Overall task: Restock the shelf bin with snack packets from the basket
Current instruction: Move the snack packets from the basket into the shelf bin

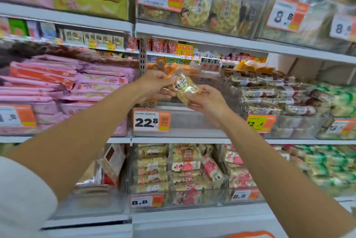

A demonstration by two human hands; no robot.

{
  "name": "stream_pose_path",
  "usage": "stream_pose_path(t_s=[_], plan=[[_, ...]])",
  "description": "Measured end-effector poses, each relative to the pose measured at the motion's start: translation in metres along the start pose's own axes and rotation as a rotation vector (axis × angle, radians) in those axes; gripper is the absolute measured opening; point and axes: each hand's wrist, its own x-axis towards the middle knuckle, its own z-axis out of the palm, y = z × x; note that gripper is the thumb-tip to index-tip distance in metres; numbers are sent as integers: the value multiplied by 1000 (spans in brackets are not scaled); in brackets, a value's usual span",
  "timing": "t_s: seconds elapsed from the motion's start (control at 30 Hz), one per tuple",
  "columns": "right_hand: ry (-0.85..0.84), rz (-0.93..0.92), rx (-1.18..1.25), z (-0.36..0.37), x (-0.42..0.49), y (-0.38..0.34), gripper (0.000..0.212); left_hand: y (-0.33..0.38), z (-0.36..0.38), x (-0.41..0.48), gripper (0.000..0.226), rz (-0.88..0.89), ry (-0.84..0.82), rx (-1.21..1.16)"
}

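Note:
Both my hands hold one clear snack packet (183,86) with a round label and pale biscuits inside, raised above the clear shelf bin (192,120) marked 22.8. My left hand (154,85) grips the packet's upper left end, thumb on top. Fingers of my right hand (208,99) curl round its lower right end from below. The bin under the packet looks nearly bare at its front, with a few orange packets (161,65) at its back. An orange edge at the bottom of the frame, perhaps the basket (250,235), is barely visible.
Pink packets (57,87) fill the bin to the left. Nut bars (269,93) and green packets (337,99) fill bins to the right. Shelves above and below hold more stocked bins with orange price tags (151,121).

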Motion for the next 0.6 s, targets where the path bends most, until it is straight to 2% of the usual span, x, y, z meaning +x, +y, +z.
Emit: stream_pose_path(t_s=[0.07, 0.13, 0.17, 0.27, 0.33, 0.37, 0.47, 0.53, 0.6], plan=[[44, -39, -118, 4, 25, -12, 31, 7, -21, 10, 22, 59, 33, 316], [-25, -32, -399, 8, 49, -18, 25, 13, -42, 22, 31, 144, 40, 609], [-111, -1, -501, 12, 58, -18, 21, 15, -50, 29, 31, 158, 19, 672], [-339, 158, -591, 31, 81, -11, 14, 19, -66, 46, 27, 161, -81, 820], [-435, 249, -740, 44, 94, -3, 32, 17, -67, 57, 24, 136, -162, 983], [-472, 302, -804, 50, 99, 2, 35, 14, -66, 61, 25, 111, -195, 1055], [-578, 451, -901, 64, 104, 14, 21, 2, -60, 74, 30, 40, -287, 1199], [-593, 488, -955, 71, 105, 24, 21, -6, -56, 78, 29, 19, -299, 1291], [-596, 487, -1022, 79, 105, 31, 24, -12, -53, 78, 40, 8, -280, 1396]])
